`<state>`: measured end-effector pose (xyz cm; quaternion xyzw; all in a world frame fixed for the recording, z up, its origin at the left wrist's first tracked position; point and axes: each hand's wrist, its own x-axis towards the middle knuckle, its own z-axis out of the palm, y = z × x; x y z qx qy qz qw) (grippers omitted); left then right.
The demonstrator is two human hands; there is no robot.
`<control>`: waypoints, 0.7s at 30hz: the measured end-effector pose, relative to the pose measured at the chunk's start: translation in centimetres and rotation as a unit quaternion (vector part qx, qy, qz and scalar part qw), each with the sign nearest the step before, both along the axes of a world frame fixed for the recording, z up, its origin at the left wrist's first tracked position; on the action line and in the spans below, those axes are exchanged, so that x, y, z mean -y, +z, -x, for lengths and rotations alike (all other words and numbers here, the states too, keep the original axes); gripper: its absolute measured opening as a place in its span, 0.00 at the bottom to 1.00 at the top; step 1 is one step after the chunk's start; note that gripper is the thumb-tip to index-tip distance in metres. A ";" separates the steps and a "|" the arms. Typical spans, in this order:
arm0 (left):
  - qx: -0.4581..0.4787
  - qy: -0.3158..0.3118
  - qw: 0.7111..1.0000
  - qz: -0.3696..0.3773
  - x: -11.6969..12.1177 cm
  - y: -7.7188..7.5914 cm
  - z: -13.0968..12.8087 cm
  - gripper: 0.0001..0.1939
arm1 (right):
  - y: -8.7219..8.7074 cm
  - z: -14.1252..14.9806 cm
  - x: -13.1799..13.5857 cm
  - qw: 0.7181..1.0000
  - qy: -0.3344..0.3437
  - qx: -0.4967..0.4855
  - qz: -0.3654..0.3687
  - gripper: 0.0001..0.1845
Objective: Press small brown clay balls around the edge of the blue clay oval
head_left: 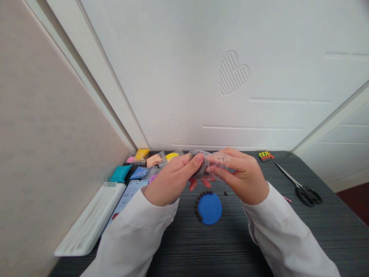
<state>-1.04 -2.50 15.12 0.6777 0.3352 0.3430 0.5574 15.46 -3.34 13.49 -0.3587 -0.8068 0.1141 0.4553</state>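
Note:
Above the dark table, my left hand [180,173] is closed around a clear plastic bag of dark clay [199,163], its thumb pressing on the front. My right hand [240,173] reaches into or grips the bag's other end; its fingers show through the film, and whether they pinch any clay I cannot tell. Below the hands lies a flat blue clay disc [210,208] with small dark balls [197,206] lined along its left and upper edge. One loose dark ball [226,193] rests on the table to the right of the disc.
Bagged clay stands at the back left, including an orange pack [142,154], a teal pack [120,174] and a blue pack [140,172]. A white tray [90,219] and a phone [127,198] lie left. Black-handled scissors [307,195] and a colourful beaded piece [265,156] lie right.

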 end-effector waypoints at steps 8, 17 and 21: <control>-0.025 0.014 1.000 0.012 -0.1 -0.3 -0.3 0.20 | -0.1 0.3 -0.1 1.000 -0.004 0.009 -0.006 0.09; -0.069 -0.033 0.997 -0.022 -0.5 -0.1 0.9 0.21 | 0.7 -0.8 -0.2 0.983 0.113 -0.026 0.143 0.05; -0.068 -0.025 0.997 -0.005 -1.4 -1.1 2.2 0.21 | 0.9 -1.9 -0.1 0.964 0.138 -0.077 0.213 0.04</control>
